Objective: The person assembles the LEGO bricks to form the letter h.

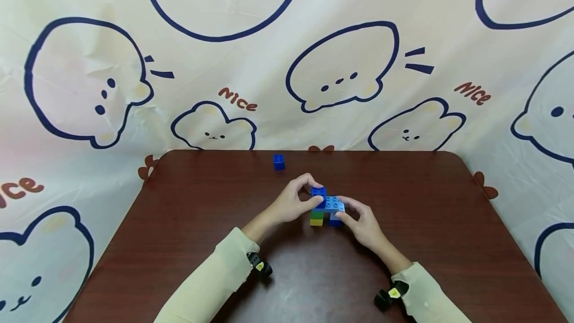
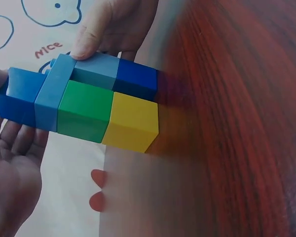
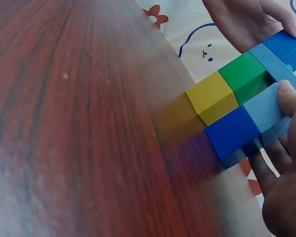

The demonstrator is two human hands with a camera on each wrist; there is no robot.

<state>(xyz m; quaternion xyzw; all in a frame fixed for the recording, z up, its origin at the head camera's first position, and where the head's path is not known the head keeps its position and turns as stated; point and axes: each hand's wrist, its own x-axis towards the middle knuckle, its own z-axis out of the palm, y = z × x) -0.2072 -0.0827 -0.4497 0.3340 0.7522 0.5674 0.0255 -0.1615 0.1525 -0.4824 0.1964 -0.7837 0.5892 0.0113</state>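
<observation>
A small structure of toy building blocks stands on the table between both hands. One leg has a yellow block (image 1: 316,222) under a green block (image 1: 317,215); the other has a dark blue block (image 2: 137,80) under a light blue block (image 2: 96,70). A long light blue block (image 1: 332,204) bridges the two legs. On its left end sits a blue block (image 1: 318,192), which my left hand (image 1: 288,203) pinches between thumb and fingers. My right hand (image 1: 366,226) grips the light blue block of the right leg, thumb on the near face.
Toward the back edge of the brown table (image 1: 215,193) lies a loose blue block (image 1: 279,162). Behind the table hangs a pale cloth (image 1: 269,69) with cartoon drawings. Each wrist carries a black camera (image 1: 260,265).
</observation>
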